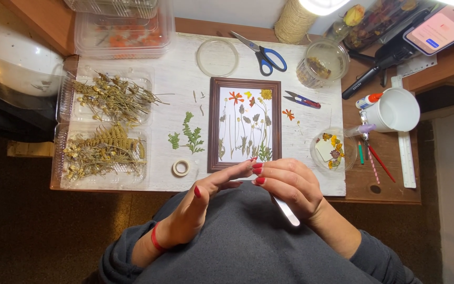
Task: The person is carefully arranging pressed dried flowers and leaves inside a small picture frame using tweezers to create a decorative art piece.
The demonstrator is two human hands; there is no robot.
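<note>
A person's two hands meet at the near edge of the surface, just in front of a brown wooden frame filled with pressed flowers. The right hand has its grip clenched around metal tweezers, whose blunt end sticks out below the palm toward the grey sweater; the tips are hidden behind the fingers. The left hand is released and flat, fingers stretched so that their ends touch the right hand's fingertips; whether anything lies pinched between them cannot be told. The frame stands at the middle of the surface, its bottom rail partly covered by the fingers. Just left of it lie green fern sprigs and a small roll of tape. Along the left edge sit clear plastic trays of dried plants. Near the right edge a round dish of petals sits beside a white mug. Toward the far edge lie blue-handled scissors, small snips and a spool of twine
</note>
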